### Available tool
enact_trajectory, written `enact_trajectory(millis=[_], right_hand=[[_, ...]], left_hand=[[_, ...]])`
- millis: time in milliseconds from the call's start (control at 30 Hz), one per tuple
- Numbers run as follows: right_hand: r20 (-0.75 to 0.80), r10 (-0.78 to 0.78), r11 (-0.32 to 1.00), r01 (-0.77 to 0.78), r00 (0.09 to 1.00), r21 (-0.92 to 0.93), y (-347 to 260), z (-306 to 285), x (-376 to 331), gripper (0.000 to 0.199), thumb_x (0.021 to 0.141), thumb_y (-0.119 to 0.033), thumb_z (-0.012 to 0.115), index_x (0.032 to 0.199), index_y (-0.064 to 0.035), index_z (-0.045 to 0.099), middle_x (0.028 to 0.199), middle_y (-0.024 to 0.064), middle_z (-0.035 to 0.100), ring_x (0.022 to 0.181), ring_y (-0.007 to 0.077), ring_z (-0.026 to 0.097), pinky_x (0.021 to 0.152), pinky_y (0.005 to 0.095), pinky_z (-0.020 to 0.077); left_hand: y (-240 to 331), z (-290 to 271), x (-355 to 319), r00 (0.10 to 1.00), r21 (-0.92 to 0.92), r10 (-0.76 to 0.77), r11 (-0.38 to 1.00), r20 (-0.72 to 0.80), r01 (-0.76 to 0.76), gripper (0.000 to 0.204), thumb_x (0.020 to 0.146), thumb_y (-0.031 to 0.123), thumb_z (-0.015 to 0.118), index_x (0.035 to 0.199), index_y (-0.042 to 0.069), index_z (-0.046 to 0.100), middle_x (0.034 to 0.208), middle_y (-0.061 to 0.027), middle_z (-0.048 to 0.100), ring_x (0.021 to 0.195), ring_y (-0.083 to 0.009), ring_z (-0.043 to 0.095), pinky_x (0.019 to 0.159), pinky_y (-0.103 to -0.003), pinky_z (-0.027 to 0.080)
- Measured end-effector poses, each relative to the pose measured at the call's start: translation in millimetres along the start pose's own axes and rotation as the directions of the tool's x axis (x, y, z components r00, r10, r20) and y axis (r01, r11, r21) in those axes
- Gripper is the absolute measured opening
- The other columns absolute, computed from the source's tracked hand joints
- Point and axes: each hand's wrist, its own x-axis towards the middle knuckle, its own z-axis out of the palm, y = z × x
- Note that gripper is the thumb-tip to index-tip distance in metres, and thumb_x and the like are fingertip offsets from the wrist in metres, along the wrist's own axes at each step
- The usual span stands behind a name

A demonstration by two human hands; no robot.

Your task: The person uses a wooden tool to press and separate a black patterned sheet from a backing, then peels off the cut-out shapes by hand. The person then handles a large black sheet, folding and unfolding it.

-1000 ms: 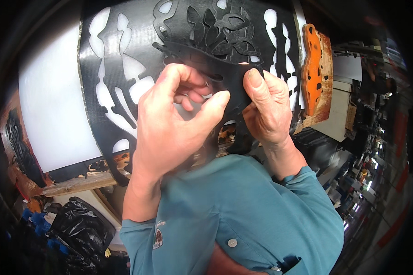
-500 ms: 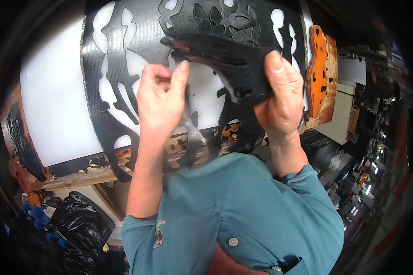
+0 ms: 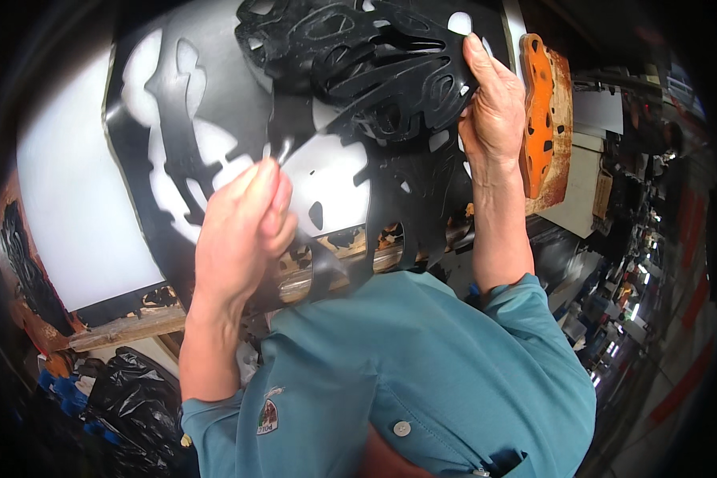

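Observation:
A large black sheet (image 3: 215, 103), rubber-like and full of cut-out openings, lies over a white board (image 3: 64, 183). My left hand (image 3: 243, 219) is closed, its fingertips pinched at a narrow part of this sheet; the exact grip is blurred. At upper right, my right hand (image 3: 495, 119) holds the edge of some black cut pieces (image 3: 406, 80), thumb on top and fingers mostly hidden beneath. These pieces have long slots and rounded holes, and overlap in a loose heap that spreads leftward over the sheet.
Right of the sheet stands an orange wavy-edged block (image 3: 538, 119) with dark holes, on a worn wooden board (image 3: 564, 131). A wooden rail (image 3: 135, 325) runs along the bench's near edge, with black scraps beside it. A black plastic bag (image 3: 135, 398) sits below at left.
My left hand has moved down and left and closed at the sheet, which has shifted left. The cut piece in my right hand has come down among the other pieces and fans out.

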Motion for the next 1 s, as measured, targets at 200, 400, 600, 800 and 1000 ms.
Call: enact_trajectory(millis=[200, 400, 600, 800, 1000], right_hand=[[-0.589, 0.010, 0.999, 0.022, 0.808, 0.047, -41.9, -31.4, 52.9, 0.030, 0.099, -0.033, 0.069, 0.091, -0.0039, 0.065, 0.076, -0.0005, 0.057, 0.064, 0.0157, 0.051, 0.060, 0.0310, 0.0413], [-0.172, -0.257, 0.966, 0.256, 0.951, -0.034, -105.7, -141.7, 41.3, 0.037, 0.110, -0.030, 0.058, 0.119, 0.0052, 0.065, 0.109, 0.0164, 0.074, 0.098, 0.0275, 0.074, 0.082, 0.0389, 0.0630], [-0.155, -0.309, 0.951, 0.306, 0.938, -0.045, -77.5, -108.1, 2.4, 0.026, 0.107, -0.023, 0.066, 0.105, 0.0013, 0.074, 0.092, 0.0066, 0.076, 0.073, 0.0114, 0.071, 0.063, 0.0248, 0.0564], [-0.060, -0.279, 0.893, 0.236, 0.959, -0.384, -91.7, -57.7, -11.9, 0.028, 0.109, -0.021, 0.061, 0.116, 0.0040, 0.072, 0.103, 0.0123, 0.079, 0.083, 0.0154, 0.077, 0.072, 0.0226, 0.0609], [0.405, -0.841, -0.039, 0.706, 0.359, -0.707, -149.0, -38.1, -17.5, 0.016, 0.105, -0.018, 0.068, 0.097, -0.0048, 0.073, 0.081, -0.0004, 0.066, 0.062, 0.0097, 0.050, 0.057, 0.0248, 0.0375]], left_hand=[[23.6, -51.6, -31.5, 0.919, -0.034, 0.009, 0.999, -0.395, -0.025, 0.033, 0.114, 0.033, 0.050, 0.090, 0.009, 0.052, 0.063, 0.0081, 0.035, 0.048, -0.0039, 0.028, 0.044, -0.022, 0.023], [9.6, -79.9, -46.3, 0.840, 0.358, 0.234, 0.932, -0.489, -0.051, 0.043, 0.113, 0.036, 0.052, 0.078, 0.011, 0.055, 0.059, 0.0076, 0.039, 0.049, -0.0039, 0.030, 0.046, -0.024, 0.024], [37.8, -82.5, -90.2, 0.597, 0.903, 0.678, 0.337, -0.430, 0.267, 0.033, 0.112, 0.027, 0.056, 0.100, -0.002, 0.068, 0.084, -0.0060, 0.066, 0.080, -0.0120, 0.062, 0.074, -0.027, 0.050], [-12.7, -23.8, -101.5, 0.841, 0.234, 0.541, 0.817, 0.009, -0.527, 0.041, 0.113, 0.020, 0.040, 0.130, -0.012, 0.060, 0.120, -0.0293, 0.070, 0.112, -0.0360, 0.071, 0.098, -0.045, 0.059], [-68.5, 22.9, -67.6, 0.953, -0.131, -0.286, 0.953, -0.097, 0.273, 0.053, 0.111, 0.025, 0.053, 0.148, -0.012, 0.049, 0.148, -0.0293, 0.057, 0.135, -0.0385, 0.060, 0.118, -0.045, 0.047]])
